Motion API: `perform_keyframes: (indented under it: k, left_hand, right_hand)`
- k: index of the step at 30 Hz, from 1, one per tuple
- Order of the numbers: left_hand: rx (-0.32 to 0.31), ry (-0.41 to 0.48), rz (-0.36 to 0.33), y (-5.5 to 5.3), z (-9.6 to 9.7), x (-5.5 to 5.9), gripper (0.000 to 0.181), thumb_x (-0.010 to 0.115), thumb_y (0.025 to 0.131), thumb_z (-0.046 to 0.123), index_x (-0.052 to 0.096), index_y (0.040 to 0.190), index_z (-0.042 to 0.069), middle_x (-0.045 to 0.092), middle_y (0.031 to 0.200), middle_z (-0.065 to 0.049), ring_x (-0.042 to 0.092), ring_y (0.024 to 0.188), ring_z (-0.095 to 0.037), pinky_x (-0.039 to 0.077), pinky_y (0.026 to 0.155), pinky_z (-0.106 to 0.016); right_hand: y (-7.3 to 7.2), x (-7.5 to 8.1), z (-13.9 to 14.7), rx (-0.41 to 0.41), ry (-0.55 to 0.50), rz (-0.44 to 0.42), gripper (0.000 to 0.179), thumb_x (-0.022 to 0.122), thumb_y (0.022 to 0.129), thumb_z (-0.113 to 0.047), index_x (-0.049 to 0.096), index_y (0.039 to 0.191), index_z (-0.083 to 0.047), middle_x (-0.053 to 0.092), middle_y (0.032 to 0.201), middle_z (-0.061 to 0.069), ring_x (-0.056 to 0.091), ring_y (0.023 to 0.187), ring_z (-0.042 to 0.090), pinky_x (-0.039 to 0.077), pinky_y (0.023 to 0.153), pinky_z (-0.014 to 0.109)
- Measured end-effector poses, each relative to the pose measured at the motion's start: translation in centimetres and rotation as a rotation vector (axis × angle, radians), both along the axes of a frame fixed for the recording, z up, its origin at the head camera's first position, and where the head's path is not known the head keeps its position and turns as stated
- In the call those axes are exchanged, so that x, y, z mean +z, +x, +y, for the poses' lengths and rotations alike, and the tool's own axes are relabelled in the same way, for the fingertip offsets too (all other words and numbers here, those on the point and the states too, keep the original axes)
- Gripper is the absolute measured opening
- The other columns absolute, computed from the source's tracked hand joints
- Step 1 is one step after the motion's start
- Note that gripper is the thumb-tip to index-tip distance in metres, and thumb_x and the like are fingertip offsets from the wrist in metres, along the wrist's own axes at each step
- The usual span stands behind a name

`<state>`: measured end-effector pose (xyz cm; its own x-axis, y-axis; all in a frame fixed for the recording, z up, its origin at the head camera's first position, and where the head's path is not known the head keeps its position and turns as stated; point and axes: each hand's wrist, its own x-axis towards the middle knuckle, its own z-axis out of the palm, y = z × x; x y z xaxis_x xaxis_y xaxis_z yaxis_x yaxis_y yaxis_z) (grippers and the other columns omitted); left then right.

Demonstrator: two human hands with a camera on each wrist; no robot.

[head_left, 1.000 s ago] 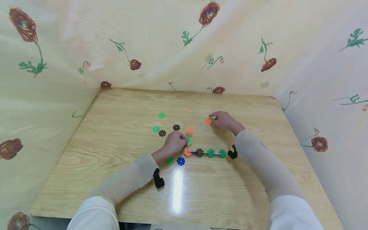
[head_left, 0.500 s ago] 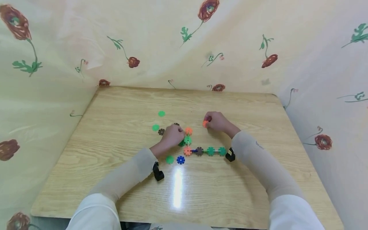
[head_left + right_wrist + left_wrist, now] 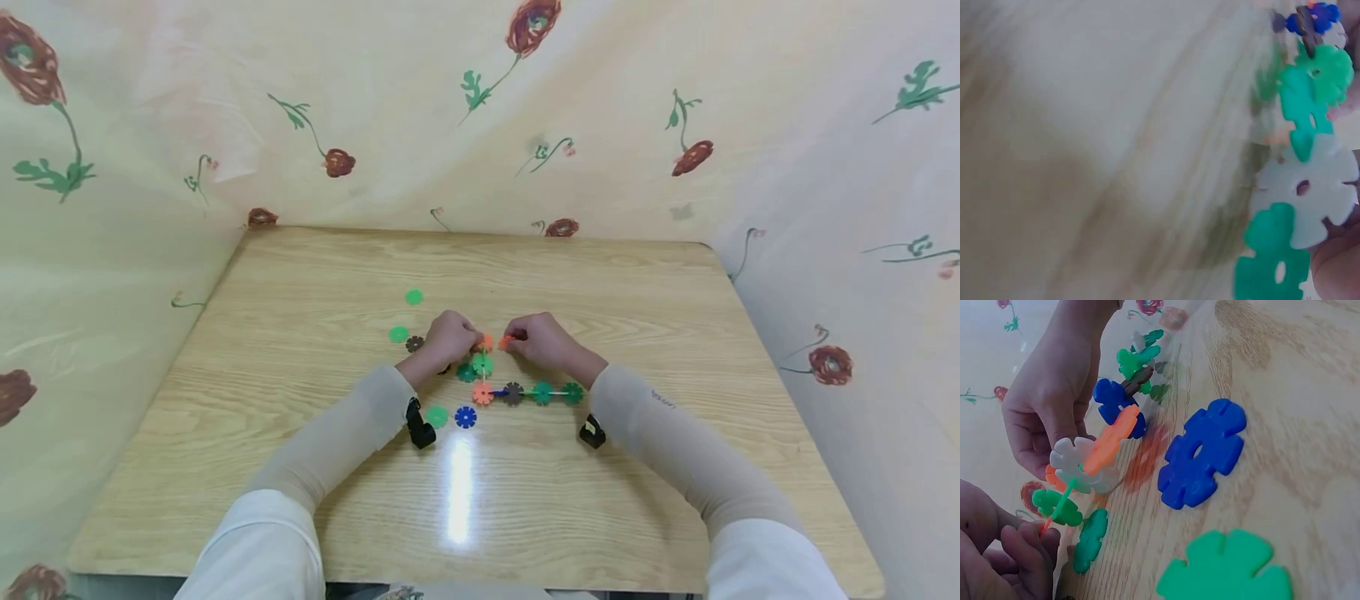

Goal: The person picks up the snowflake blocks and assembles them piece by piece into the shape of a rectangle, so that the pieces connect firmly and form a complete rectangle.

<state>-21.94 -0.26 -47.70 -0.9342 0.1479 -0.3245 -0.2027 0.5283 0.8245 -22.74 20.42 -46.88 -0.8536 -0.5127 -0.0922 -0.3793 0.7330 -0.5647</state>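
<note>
Notched plastic interlocking discs form an L-shaped chain on the wooden table. In the head view, its short arm runs from an orange disc [image 3: 487, 342] past a green disc [image 3: 482, 364] to the orange corner disc [image 3: 483, 393]. My left hand [image 3: 450, 337] pinches the orange disc at that arm's far end; the left wrist view shows its edge between thumb and finger. Just to the right, my right hand [image 3: 543, 340] pinches a loose orange disc [image 3: 507, 342], partly covered by the fingers. White discs, such as this white disc [image 3: 1085, 465], stand crosswise as links.
Left of the chain lie loose discs: a light green disc [image 3: 414, 297], another light green disc [image 3: 399, 334] and a brown disc [image 3: 415, 344]. Nearer are a green disc [image 3: 437, 417] and a blue disc [image 3: 466, 417]. Flower-patterned sheeting [image 3: 420, 108] surrounds the table.
My right hand has brought its orange disc left and nearer, close to the chain's end. My left hand has moved up from the green disc to the end orange disc.
</note>
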Motion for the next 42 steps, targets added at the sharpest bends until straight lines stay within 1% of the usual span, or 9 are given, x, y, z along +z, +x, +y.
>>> perform_keyframes:
  k: [5, 9, 13, 17, 24, 28, 32, 37, 42]
  left_hand:
    - [0.078, 0.137, -0.033, 0.4, 0.0, 0.1, 0.024, 0.069, 0.097, 0.011, 0.071, 0.075, 0.003, 0.071, 0.072, -0.008, 0.051, 0.047, -0.012, 0.039, 0.041, -0.022]
    - [0.113, 0.190, -0.054, 0.9, 0.1, 0.1, 0.016, 0.066, 0.098, 0.009, 0.074, 0.086, 0.002, 0.071, 0.075, -0.010, 0.053, 0.050, -0.011, 0.043, 0.042, -0.020]
    - [0.119, 0.219, -0.066, 1.2, 0.2, 0.0, 0.014, 0.066, 0.099, 0.008, 0.074, 0.090, 0.001, 0.070, 0.075, -0.008, 0.054, 0.051, -0.011, 0.045, 0.043, -0.020]
    - [0.111, 0.255, -0.086, 1.3, 0.2, -0.2, 0.013, 0.065, 0.099, 0.007, 0.074, 0.093, 0.000, 0.070, 0.075, -0.008, 0.056, 0.052, -0.012, 0.047, 0.045, -0.020]
    - [0.116, 0.316, -0.107, 1.4, 0.0, -0.4, 0.011, 0.066, 0.097, 0.005, 0.074, 0.091, -0.001, 0.069, 0.073, -0.009, 0.056, 0.052, -0.012, 0.049, 0.046, -0.021]
    - [0.136, 0.363, -0.112, 1.5, 0.1, -0.2, 0.011, 0.066, 0.097, 0.003, 0.073, 0.092, -0.003, 0.066, 0.071, -0.010, 0.057, 0.053, -0.012, 0.050, 0.048, -0.021]
    - [0.176, 0.367, -0.104, 1.6, 0.3, 0.0, 0.010, 0.066, 0.097, 0.002, 0.073, 0.093, -0.003, 0.067, 0.072, -0.010, 0.059, 0.055, -0.012, 0.053, 0.050, -0.021]
    - [0.201, 0.317, -0.067, 1.8, 0.6, 0.1, 0.009, 0.068, 0.096, 0.003, 0.073, 0.090, -0.002, 0.067, 0.072, -0.009, 0.058, 0.054, -0.011, 0.052, 0.050, -0.022]
    - [0.210, 0.360, -0.066, 1.9, 0.3, 0.1, 0.011, 0.066, 0.096, 0.001, 0.073, 0.088, -0.003, 0.066, 0.072, -0.010, 0.057, 0.055, -0.012, 0.052, 0.051, -0.024]
  right_hand:
    - [0.3, 0.1, -0.4, 0.020, 0.005, 0.039, 0.006, 0.070, 0.097, -0.014, 0.075, 0.095, -0.012, 0.070, 0.087, -0.002, 0.058, 0.073, 0.014, 0.052, 0.069, 0.031]
    - [0.4, 0.1, -0.4, 0.038, 0.015, 0.074, 0.006, 0.071, 0.096, -0.014, 0.076, 0.095, -0.012, 0.071, 0.087, -0.001, 0.059, 0.074, 0.014, 0.052, 0.070, 0.032]
    - [0.5, 0.0, -0.4, 0.049, 0.023, 0.100, 0.006, 0.072, 0.096, -0.014, 0.077, 0.097, -0.011, 0.072, 0.089, -0.001, 0.060, 0.076, 0.013, 0.053, 0.071, 0.033]
    - [0.8, 0.0, -0.5, 0.075, 0.012, 0.144, 0.008, 0.072, 0.095, -0.013, 0.078, 0.099, -0.008, 0.073, 0.092, 0.002, 0.064, 0.080, 0.013, 0.056, 0.074, 0.034]
    - [1.3, 0.2, -0.7, 0.161, 0.023, 0.306, 0.008, 0.074, 0.092, -0.007, 0.079, 0.099, -0.004, 0.074, 0.091, 0.006, 0.070, 0.082, 0.017, 0.059, 0.075, 0.033]
    - [1.3, 0.7, -0.7, 0.226, 0.017, 0.398, 0.008, 0.077, 0.089, -0.003, 0.079, 0.096, -0.002, 0.074, 0.088, 0.008, 0.070, 0.078, 0.018, 0.059, 0.072, 0.033]
    - [1.2, 1.0, -0.9, 0.272, 0.038, 0.468, 0.008, 0.078, 0.086, 0.000, 0.079, 0.095, -0.001, 0.074, 0.086, 0.009, 0.071, 0.076, 0.019, 0.059, 0.070, 0.033]
    - [1.1, 1.2, -1.3, 0.296, 0.073, 0.477, 0.008, 0.077, 0.087, 0.001, 0.079, 0.095, 0.000, 0.072, 0.085, 0.009, 0.069, 0.074, 0.019, 0.059, 0.069, 0.033]
    - [1.1, 1.2, -1.6, 0.270, 0.086, 0.460, 0.008, 0.075, 0.089, -0.001, 0.078, 0.096, 0.001, 0.073, 0.086, 0.010, 0.070, 0.077, 0.020, 0.059, 0.071, 0.033]
